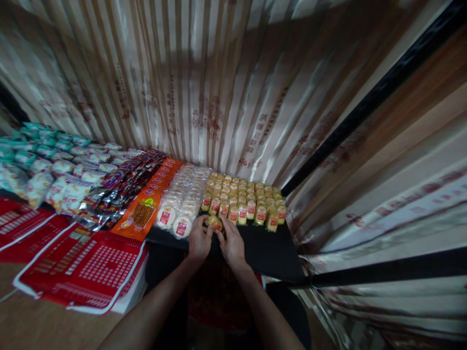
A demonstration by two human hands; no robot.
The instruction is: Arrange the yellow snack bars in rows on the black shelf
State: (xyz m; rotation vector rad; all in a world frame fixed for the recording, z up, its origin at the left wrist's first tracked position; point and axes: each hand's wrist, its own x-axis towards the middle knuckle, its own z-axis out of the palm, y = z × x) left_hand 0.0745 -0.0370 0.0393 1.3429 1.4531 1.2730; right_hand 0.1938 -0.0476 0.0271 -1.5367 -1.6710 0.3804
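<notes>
Between my two hands is a small yellow wrapped cake (pixel 214 223) with a reddish label, held near the front edge of the black shelf (pixel 262 250). My left hand (pixel 200 238) grips its left side with the fingers curled. On its right side, my right hand (pixel 232 241) closes thumb and fingers on the same cake. Just beyond stand rows of similar yellow wrapped cakes (pixel 242 214), packed closely together. Left of them lie white round crackers (pixel 182 226) in clear wrappers with red labels, close to my left hand.
Farther left lie an orange snack packet (pixel 140 214), dark red and silver packets (pixel 120 187), and white and green bags (pixel 69 170). Red printed sheets (pixel 91 267) hang over the front edge. Corrugated sheeting (pixel 219 97) rises behind, with a black diagonal bar (pixel 350 114) at right.
</notes>
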